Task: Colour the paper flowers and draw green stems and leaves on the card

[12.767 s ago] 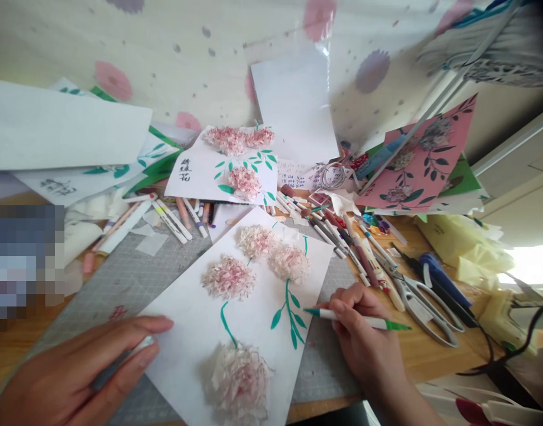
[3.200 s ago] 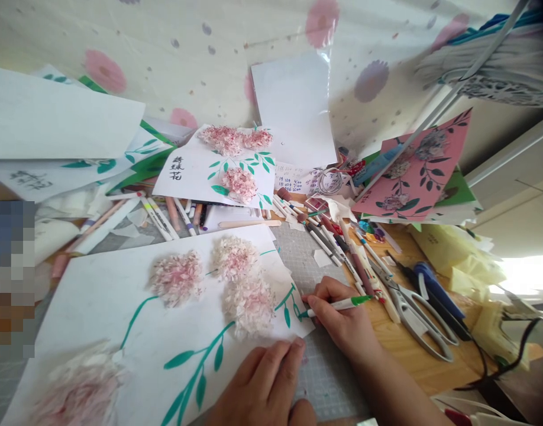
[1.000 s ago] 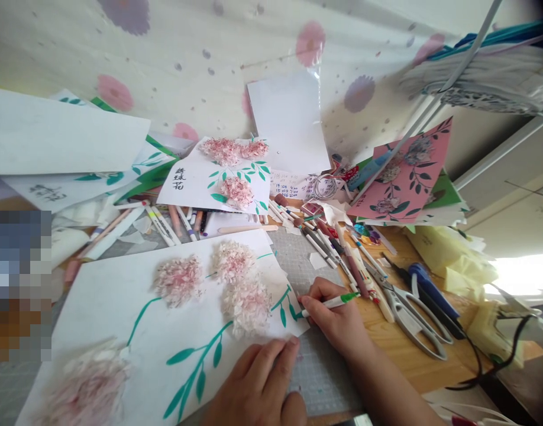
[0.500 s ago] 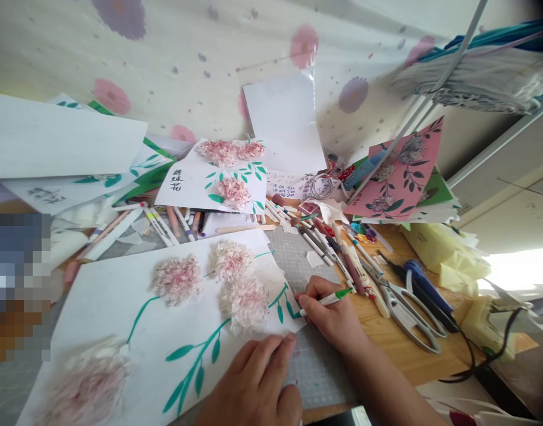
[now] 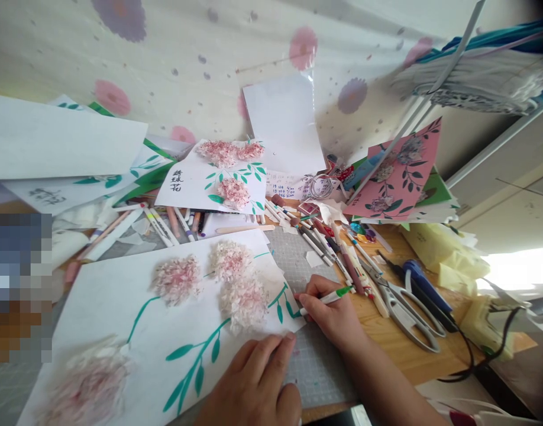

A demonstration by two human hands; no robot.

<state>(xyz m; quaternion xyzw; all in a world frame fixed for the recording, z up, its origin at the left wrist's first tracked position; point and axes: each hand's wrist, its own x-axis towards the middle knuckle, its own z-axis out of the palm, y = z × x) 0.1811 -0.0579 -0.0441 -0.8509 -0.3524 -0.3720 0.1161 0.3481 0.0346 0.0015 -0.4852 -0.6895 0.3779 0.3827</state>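
A large white sheet of paper (image 5: 105, 284) lies on the grey cutting mat (image 5: 318, 367), bearing several raised pink-and-white paper flowers (image 5: 245, 299) and green painted stems and leaves (image 5: 200, 355). My right hand (image 5: 331, 313) is closed round a white marker pen (image 5: 327, 297) with a green end. The pen's tip meets the sheet's right edge, by a green leaf outline. Flat on the lower right of the sheet rests my left hand (image 5: 256, 378), fingers stretched out and holding nothing.
Loose markers (image 5: 316, 245) lie scattered behind the sheet. Scissors (image 5: 409, 313) and a blue-handled tool (image 5: 426, 290) sit at right, near a black cable (image 5: 497, 349). A finished flower picture (image 5: 187, 177) leans at the back; a pink card (image 5: 400, 171) stands at right.
Almost nothing differs. Both hands and the marker pen keep their places on the sheet; the view has shifted very slightly.
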